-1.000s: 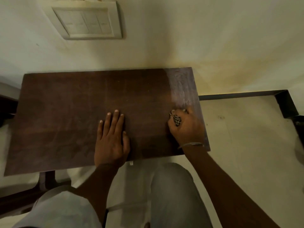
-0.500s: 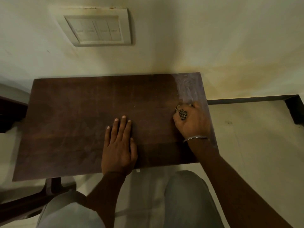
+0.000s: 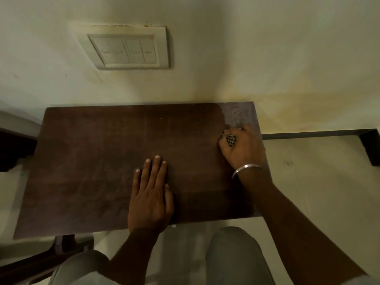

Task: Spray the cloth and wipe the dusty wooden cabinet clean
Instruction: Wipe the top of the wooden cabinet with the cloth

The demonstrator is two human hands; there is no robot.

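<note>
Evidently the right hand (image 3: pixel 243 148), grip bunched round the checked cloth (image 3: pixel 230 139), has crept toward the far right corner of the cabinet (image 3: pixel 102 161) (pale film remains there); the left hand (image 3: pixel 151 198) stays flat by the near edge. Wiping looks unfinished.

A cream wall (image 3: pixel 267 48), stained yellow toward the right, carries a white switch plate (image 3: pixel 127 49). Dark skirting (image 3: pixel 308 134) edges the pale floor (image 3: pixel 318 192); dark wooden furniture (image 3: pixel 12 149) stands at far left.

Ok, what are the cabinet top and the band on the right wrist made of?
Cabinet top: dark brown wood or wood-look laminate, matte, with faint grain streaks and a dusty haze. Wrist band: looks like metal, silvery, with a bright glint.
</note>
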